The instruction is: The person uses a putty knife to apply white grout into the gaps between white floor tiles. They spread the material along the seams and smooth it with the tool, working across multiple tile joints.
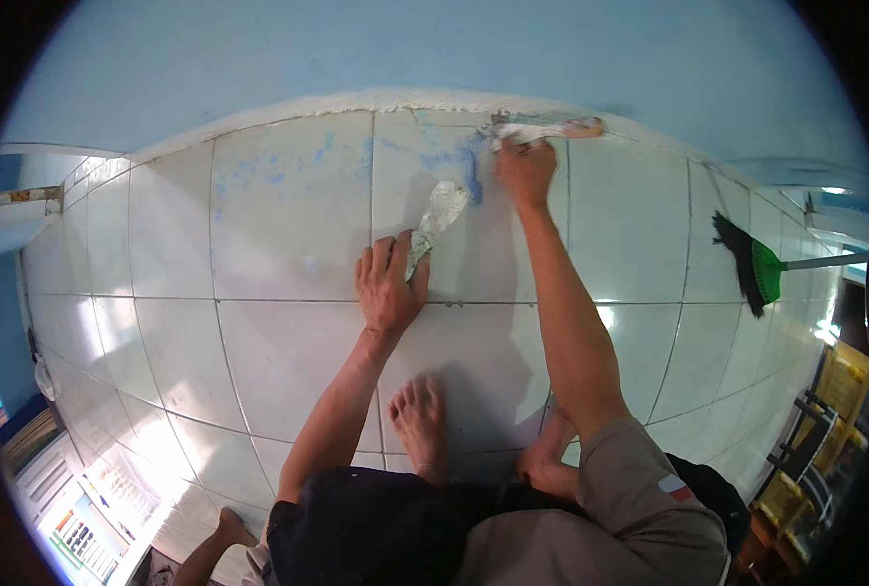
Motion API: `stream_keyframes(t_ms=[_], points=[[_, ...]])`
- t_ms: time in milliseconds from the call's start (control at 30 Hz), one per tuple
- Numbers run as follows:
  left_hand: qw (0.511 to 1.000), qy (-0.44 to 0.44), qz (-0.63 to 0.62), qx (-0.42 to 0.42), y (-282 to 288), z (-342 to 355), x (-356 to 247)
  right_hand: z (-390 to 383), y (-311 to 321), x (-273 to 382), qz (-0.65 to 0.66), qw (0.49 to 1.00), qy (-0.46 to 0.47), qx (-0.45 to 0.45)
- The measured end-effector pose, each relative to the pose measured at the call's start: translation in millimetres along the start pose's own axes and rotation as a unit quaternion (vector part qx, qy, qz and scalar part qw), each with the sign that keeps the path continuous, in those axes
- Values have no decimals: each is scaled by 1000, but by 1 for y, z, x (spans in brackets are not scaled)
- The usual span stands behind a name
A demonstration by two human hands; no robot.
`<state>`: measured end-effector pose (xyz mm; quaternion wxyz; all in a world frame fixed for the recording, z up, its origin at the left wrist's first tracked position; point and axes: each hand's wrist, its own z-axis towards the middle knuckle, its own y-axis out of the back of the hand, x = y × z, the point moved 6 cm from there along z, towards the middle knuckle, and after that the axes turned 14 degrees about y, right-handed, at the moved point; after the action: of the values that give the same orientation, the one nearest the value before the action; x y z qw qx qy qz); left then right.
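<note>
My left hand [390, 285] rests low over the white floor tiles, fingers closed around the lower end of a putty knife [441, 215]. Its flat end, caked in white, points away toward the wall. Farther off to the right, my right hand [529, 174] is at the foot of the blue wall [434, 49]. It grips a whitish, smeared tool with a reddish-brown end [583, 127], lying along the wall's base. Motion blur and my fingers hide what kind of tool this is. Blue paint specks [278, 176] mark the tiles near the wall.
A rough white strip [356, 101] runs along the wall's bottom edge. To the right is a broom [766, 269] with black bristles and a green head. My bare foot [420, 420] stands below my left hand. Another person's foot [231, 527] shows at lower left.
</note>
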<state>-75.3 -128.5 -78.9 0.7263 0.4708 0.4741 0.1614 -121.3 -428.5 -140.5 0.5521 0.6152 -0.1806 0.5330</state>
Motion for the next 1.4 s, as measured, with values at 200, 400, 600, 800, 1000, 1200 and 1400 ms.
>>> stream_keyframes(t_ms=[200, 400, 600, 800, 1000, 1200, 1400], points=[[1000, -7, -2, -14, 3, -1, 3, -5, -3, 10, 51, 999, -16, 4], [1000, 18, 1, 10, 3, -1, 3, -3, 3, 13, 14, 999, -36, 12], [1000, 20, -2, 14, 4, -1, 5, -2, 6, 24, -14, 999, -27, 32], [1000, 24, 5, 12, 7, -1, 7, -5, 2, 32, 18, 995, -55, 82], [999, 26, -3, 19, 3, -1, 2, -3, 3, 20, 6, 996, 53, 65], [1000, 23, -15, 12, 2, -1, 5, -2, 7, 22, -17, 996, 42, 75], [1000, 5, -6, -20, 5, -1, 6, -9, 3, 54, -106, 978, 148, 106]])
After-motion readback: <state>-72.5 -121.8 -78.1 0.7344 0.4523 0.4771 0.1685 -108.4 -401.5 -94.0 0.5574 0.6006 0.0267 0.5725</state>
